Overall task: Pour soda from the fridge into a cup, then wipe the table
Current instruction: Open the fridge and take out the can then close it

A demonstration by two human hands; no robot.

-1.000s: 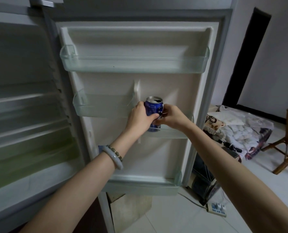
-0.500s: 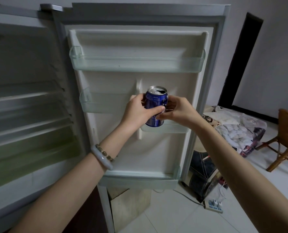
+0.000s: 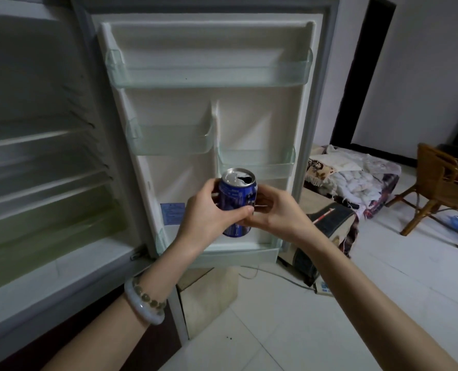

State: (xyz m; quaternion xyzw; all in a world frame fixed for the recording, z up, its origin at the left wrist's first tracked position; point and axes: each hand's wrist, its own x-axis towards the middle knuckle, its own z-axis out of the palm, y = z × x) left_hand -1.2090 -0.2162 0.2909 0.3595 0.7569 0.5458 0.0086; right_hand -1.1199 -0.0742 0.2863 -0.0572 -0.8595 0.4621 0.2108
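Observation:
A blue soda can (image 3: 237,195) with its top opened is held upright in front of the open fridge door (image 3: 209,108). My left hand (image 3: 209,214) grips the can from the left, thumb across its front. My right hand (image 3: 273,214) holds it from the right and below, fingers curled round its side. The door's clear shelves (image 3: 257,167) hold nothing. No cup or table is in view.
The fridge interior (image 3: 43,167) with bare wire shelves is on the left. A wooden chair (image 3: 442,183) stands at the right, a heap of cloth and bags (image 3: 351,178) lies behind the door. A power strip (image 3: 322,286) and a box (image 3: 209,293) lie on the white tiled floor.
Both hands have lifted the can out of the right door shelf and drawn it down and towards me, away from the door.

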